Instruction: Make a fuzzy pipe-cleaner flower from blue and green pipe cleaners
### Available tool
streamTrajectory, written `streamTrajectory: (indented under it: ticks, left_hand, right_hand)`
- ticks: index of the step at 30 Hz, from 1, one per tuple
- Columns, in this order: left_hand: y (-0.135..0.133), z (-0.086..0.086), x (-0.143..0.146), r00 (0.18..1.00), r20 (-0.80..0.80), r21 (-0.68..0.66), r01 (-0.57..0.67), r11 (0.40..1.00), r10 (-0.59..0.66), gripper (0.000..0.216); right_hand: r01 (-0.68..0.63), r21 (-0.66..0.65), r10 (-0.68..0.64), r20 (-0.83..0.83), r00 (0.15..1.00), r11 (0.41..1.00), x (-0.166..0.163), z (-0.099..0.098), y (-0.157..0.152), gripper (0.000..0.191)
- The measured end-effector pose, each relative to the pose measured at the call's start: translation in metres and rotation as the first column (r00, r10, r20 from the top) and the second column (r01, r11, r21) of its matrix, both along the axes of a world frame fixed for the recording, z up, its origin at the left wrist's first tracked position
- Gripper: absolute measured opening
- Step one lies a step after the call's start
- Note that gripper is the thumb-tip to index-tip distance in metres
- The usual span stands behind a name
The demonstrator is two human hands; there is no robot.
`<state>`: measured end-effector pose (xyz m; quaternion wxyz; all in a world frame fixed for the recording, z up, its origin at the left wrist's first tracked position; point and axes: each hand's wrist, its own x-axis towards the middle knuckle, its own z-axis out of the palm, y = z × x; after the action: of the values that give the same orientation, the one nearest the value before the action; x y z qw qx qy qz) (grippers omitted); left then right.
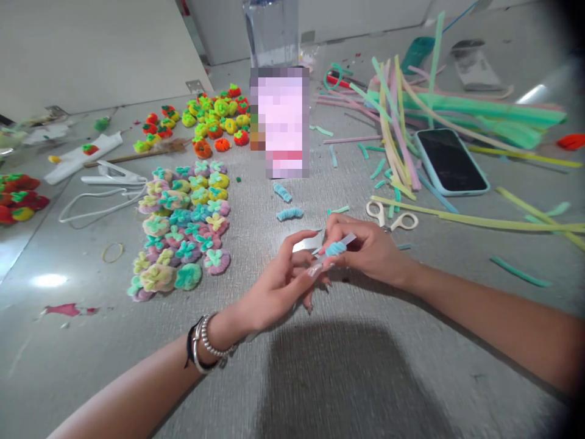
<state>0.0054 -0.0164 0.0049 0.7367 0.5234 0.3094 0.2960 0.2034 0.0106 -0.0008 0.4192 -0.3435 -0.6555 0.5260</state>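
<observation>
L hand (278, 277) and R hand (370, 247) met low in the middle, over the gray table (219, 402); L wrist had bracelets (205, 334) on. R thumb + fingers were pinching a blue fuzzy coil (336, 249) wound on a pale flat strip (350, 239); so the coil sat btwn the hands, right at the R fingertips, w/ the strip's tip poking out up and right. L thumb was at the strip's lower end, other L fingers loosely spread; tbh can't tell if L was actually gripping. Scissors (388, 225) lay just past the R hand; 2 more blue coils (290, 214) lay a bit beyond the L fingers. Fuzzy pastel pieces (180, 216) were packed in rows off to the left; phone (450, 161) on the right, next to a messy pile of fuzzy stems (397, 122); orange/yellow pieces (223, 108) were further back, clear container (272, 36) behind.
</observation>
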Motion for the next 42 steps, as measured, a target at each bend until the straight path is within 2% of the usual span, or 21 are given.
streamTrajectory:
  ticks: [2,6,11,15,19,22,25,30,32,34,38,42]
  left_hand:
    - [-0.001,-0.001,0.0,0.999,-0.048,0.043,0.004,0.999,-0.002,0.052]
    - [-0.002,-0.005,-0.001,0.991,-0.126,0.161,0.061,0.985,-0.041,0.046]
    - [-0.002,-0.005,-0.003,0.987,-0.16,0.208,0.028,0.978,0.006,0.039]
    - [-0.001,-0.002,-0.003,0.988,-0.104,0.123,-0.098,0.988,0.111,0.039]
    - [0.003,-0.001,-0.002,0.984,-0.039,0.007,-0.172,0.985,0.172,0.039]
    - [0.006,0.0,-0.003,0.993,0.026,-0.059,-0.111,0.992,0.113,0.038]
    - [0.008,0.001,-0.005,0.998,0.049,-0.111,-0.026,0.994,0.031,0.04]
    - [0.01,0.001,-0.008,0.994,0.076,-0.117,0.088,0.989,-0.079,0.041]
    - [0.01,0.001,-0.008,0.991,0.087,-0.117,0.11,0.987,-0.1,0.041]
    - [0.01,0.001,-0.008,0.992,0.069,-0.119,0.114,0.986,-0.107,0.038]
    - [0.009,0.003,-0.008,0.995,-0.016,-0.103,0.093,0.99,-0.095,0.031]
    - [0.006,0.003,-0.006,0.991,-0.085,-0.052,0.102,0.993,-0.107,0.032]
  right_hand:
    - [-0.017,-0.018,0.017,0.012,1.0,1.0,0.0,0.001,0.0,0.024]
    - [-0.04,-0.076,0.045,0.069,0.997,0.996,0.001,0.002,0.0,0.036]
    - [-0.048,-0.074,0.055,0.091,0.994,0.996,0.001,0.001,0.002,0.035]
    - [-0.059,0.018,0.056,0.138,0.989,0.998,0.001,0.001,0.001,0.024]
    - [-0.106,0.11,0.079,0.224,0.971,0.988,0.001,0.0,0.0,0.03]
    - [-0.115,0.118,0.084,0.24,0.967,0.986,0.0,-0.002,0.0,0.026]
    - [-0.095,0.064,0.079,0.208,0.975,0.993,0.0,-0.002,0.001,0.019]
    - [-0.081,-0.185,0.107,0.139,0.984,0.979,0.0,0.002,-0.003,0.009]
    - [-0.06,-0.247,0.083,0.084,0.993,0.967,0.0,0.002,-0.004,0.026]
    - [-0.043,-0.215,0.056,0.052,0.997,0.976,0.0,0.0,-0.003,0.038]
    - [-0.059,-0.069,0.062,0.041,0.997,0.996,0.0,-0.003,0.001,0.018]
    - [-0.049,-0.027,0.049,0.011,0.999,0.998,0.0,-0.004,0.003,0.008]
